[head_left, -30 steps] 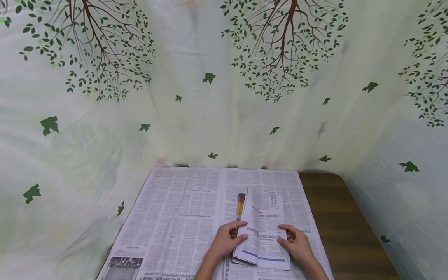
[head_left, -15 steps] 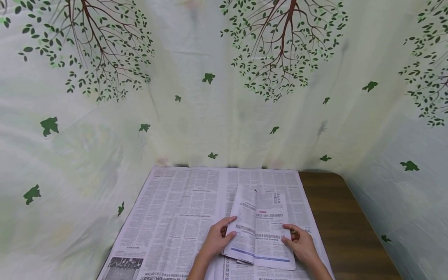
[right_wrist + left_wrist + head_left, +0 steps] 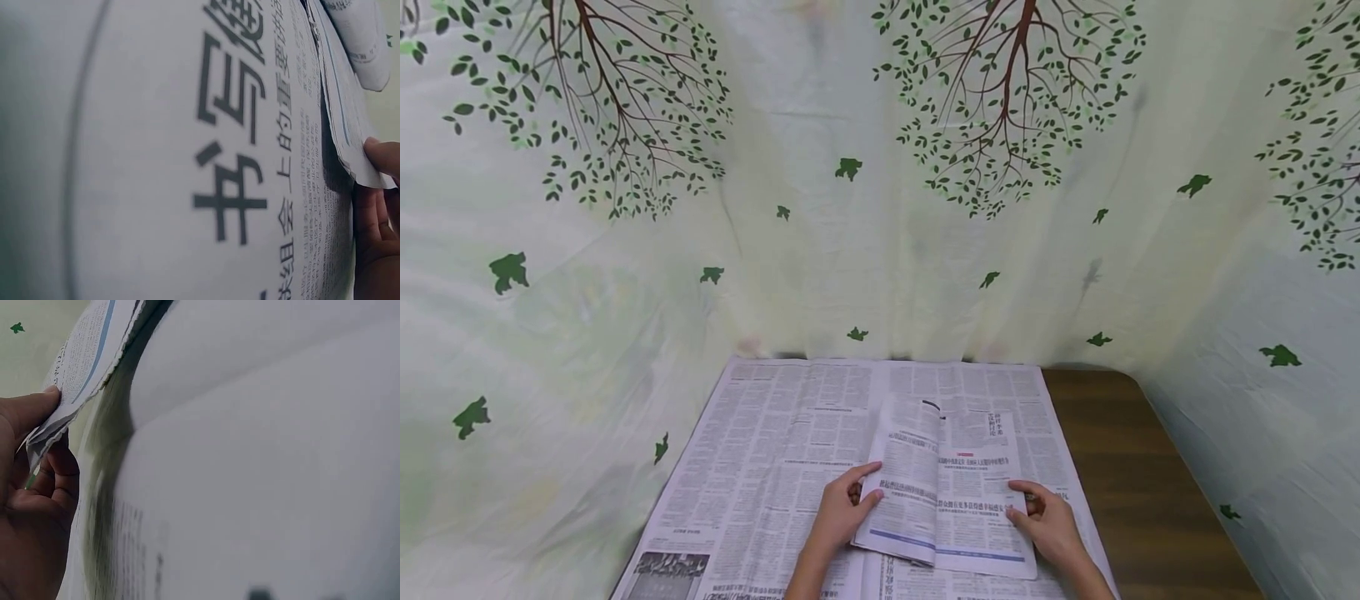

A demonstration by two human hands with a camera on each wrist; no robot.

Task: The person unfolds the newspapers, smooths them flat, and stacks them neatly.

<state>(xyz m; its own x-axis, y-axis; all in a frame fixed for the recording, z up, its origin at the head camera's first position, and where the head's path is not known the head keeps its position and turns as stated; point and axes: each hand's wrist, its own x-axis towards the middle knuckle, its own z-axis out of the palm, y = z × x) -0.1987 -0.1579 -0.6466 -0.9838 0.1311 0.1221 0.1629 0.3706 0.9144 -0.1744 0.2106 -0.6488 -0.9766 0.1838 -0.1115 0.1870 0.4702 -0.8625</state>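
A folded newspaper [image 3: 976, 492] lies opened like a booklet in the head view, its left leaf raised and curving away from the centre fold. My left hand [image 3: 838, 510] pinches the left edge of that leaf between thumb and fingers. On the opposite side, my right hand [image 3: 1048, 527] pinches the right edge. The left wrist view shows the thumb on top of several ragged-edged layers [image 3: 87, 369], with curled fingers below. In the right wrist view, the right thumb presses on the layered sheets [image 3: 350, 125], fingers underneath.
Larger newspaper sheets [image 3: 775, 483] cover most of the table beneath. A dark wooden strip of tabletop [image 3: 1127, 483] shows at the right. Behind and at both sides hangs a pale curtain [image 3: 887, 250] printed with trees and leaves.
My left hand has moved left with the left leaf, spreading the folded newspaper wider. A yellow, dark-ended object beside it a second ago is now covered. My right hand has shifted slightly right.
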